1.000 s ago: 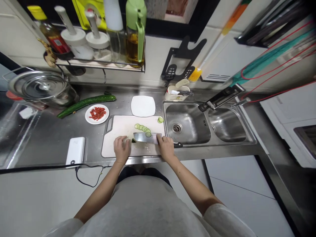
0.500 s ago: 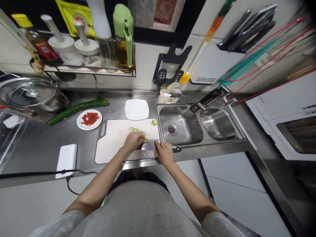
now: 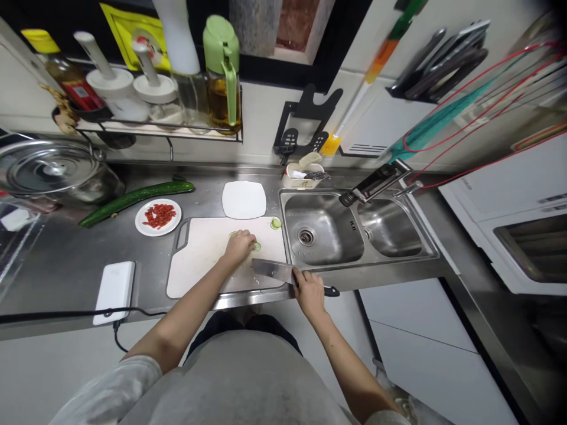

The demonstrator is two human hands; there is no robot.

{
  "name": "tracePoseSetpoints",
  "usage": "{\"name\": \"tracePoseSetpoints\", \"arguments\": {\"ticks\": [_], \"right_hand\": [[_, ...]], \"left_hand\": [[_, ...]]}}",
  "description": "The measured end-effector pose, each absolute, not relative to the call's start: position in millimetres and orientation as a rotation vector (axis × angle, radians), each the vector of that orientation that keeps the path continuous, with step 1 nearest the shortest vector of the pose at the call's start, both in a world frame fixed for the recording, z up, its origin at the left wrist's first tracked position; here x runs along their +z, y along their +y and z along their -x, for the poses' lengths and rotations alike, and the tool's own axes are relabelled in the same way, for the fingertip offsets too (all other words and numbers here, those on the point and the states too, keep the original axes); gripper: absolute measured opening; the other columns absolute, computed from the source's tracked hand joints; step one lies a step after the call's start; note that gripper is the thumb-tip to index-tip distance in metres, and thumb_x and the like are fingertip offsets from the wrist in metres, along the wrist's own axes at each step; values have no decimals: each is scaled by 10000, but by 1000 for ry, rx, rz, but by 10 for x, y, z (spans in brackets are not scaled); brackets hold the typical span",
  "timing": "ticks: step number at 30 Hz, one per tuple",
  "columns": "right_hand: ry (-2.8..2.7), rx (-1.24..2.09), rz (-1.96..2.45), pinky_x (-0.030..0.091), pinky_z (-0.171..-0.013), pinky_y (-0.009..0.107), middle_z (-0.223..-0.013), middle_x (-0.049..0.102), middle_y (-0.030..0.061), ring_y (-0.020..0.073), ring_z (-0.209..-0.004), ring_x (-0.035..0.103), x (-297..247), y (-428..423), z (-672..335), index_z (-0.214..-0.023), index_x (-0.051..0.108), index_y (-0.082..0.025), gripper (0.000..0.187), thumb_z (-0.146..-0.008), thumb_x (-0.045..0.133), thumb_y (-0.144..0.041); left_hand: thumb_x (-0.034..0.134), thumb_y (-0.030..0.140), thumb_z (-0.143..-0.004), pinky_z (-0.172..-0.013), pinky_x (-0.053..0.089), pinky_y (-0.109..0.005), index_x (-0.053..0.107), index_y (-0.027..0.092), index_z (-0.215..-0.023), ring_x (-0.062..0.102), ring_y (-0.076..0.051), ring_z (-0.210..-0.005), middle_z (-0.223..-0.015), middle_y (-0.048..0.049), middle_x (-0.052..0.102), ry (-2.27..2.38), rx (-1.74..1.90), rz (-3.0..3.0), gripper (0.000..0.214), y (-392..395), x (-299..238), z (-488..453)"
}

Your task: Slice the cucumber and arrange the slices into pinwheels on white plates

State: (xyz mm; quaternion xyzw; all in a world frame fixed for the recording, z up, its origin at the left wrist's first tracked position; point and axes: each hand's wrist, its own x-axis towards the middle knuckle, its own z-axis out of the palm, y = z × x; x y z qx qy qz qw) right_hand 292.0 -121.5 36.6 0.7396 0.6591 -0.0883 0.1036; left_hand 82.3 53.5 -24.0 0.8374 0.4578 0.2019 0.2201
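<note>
My right hand (image 3: 310, 290) is wrapped round the black handle of a kitchen knife (image 3: 274, 270). The wide blade points left over the front right of the white cutting board (image 3: 199, 260). Further back on the board, my left hand (image 3: 240, 247) is closed over a row of cucumber slices (image 3: 257, 247), gathering them with bent fingers. The hand hides most of the row; green-rimmed slices show at both sides of it. A cucumber end piece (image 3: 276, 223) lies at the board's back right corner. Behind the board sits a white square plate (image 3: 244, 200).
A whole cucumber (image 3: 137, 200) and a small plate (image 3: 140, 226) of red pieces lie to the left. A white power bank (image 3: 114, 289) with a black cable is near the front edge. The double sink (image 3: 325, 227) adjoins the board's right side. A lidded pot (image 3: 57, 171) stands far left.
The knife and my right hand have moved right and towards me, away from the slices. My left hand has shifted slightly back, over the cucumber slices.
</note>
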Motion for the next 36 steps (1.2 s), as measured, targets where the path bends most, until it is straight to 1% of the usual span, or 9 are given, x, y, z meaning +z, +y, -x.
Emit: {"name": "tracePoseSetpoints", "arguments": {"ticks": [2, 5, 8, 10, 12, 14, 16, 22, 36], "right_hand": [[1937, -293, -2235, 292, -831, 319, -999, 621, 87, 229, -959, 505, 361, -1208, -2917, -1283, 532, -211, 424, -860, 552, -219], [1953, -413, -2331, 315, -827, 291, -1023, 645, 78, 212, -970, 543, 355, -1179, -2873, -1235, 555, -198, 336, -914, 465, -236], [1952, -605, -2319, 345, -758, 255, -1016, 671, 74, 188, -935, 595, 384, -1110, -2716, -1192, 549, -174, 318, -970, 344, -273], [1907, -680, -2247, 348, -700, 252, -945, 690, 78, 189, -869, 626, 433, -1043, -2547, -1169, 542, -164, 339, -987, 294, -307], [1905, -705, -2159, 346, -673, 255, -902, 697, 83, 197, -835, 640, 497, -967, -2359, -1160, 535, -166, 353, -992, 276, -338], [1952, -709, -2074, 348, -670, 260, -909, 698, 89, 207, -844, 646, 560, -893, -2185, -1168, 525, -178, 352, -992, 272, -349], [1992, -702, -2002, 354, -676, 267, -921, 698, 91, 218, -858, 649, 611, -828, -2044, -1187, 510, -191, 345, -990, 271, -343], [2007, -725, -1869, 373, -700, 282, -952, 692, 109, 233, -892, 646, 689, -723, -1811, -1229, 474, -186, 328, -969, 310, -297], [2002, -776, -1835, 373, -686, 283, -952, 688, 119, 235, -883, 644, 743, -697, -1745, -1138, 510, -170, 281, -958, 327, -284]], "left_hand": [[606, 256, -805, -743, 457, -351, 700, 222, -780, 590, -219, -811, -803, -62, 654, 1306, 666, -2203, 103, 524, -213, -724], [557, 318, -850, -700, 478, -314, 694, 214, -886, 595, -179, -762, -852, -47, 661, 1479, 941, -1900, 175, 420, -182, -436], [539, 346, -861, -654, 483, -294, 675, 194, -905, 589, -159, -708, -820, -40, 653, 1718, 1122, -1705, 209, 150, -189, -94], [534, 340, -868, -664, 493, -292, 668, 193, -882, 595, -155, -715, -814, -40, 650, 1734, 1133, -1736, 200, -87, -223, 63], [533, 331, -874, -715, 513, -294, 666, 201, -883, 616, -160, -795, -858, -47, 657, 1627, 1129, -1830, 187, -298, -274, 125], [533, 317, -882, -775, 525, -303, 672, 211, -921, 626, -161, -863, -909, -54, 666, 1523, 1115, -1911, 179, -433, -335, 107], [527, 305, -891, -794, 533, -309, 678, 219, -948, 632, -160, -877, -925, -59, 675, 1484, 1128, -1953, 183, -478, -393, 52], [503, 286, -905, -793, 545, -320, 688, 225, -939, 648, -162, -862, -914, -60, 696, 1453, 1148, -2003, 198, -391, -498, -38], [499, 270, -905, -787, 547, -309, 695, 234, -968, 642, -157, -891, -938, -59, 683, 1420, 1139, -2018, 209, -408, -605, -11]]}}
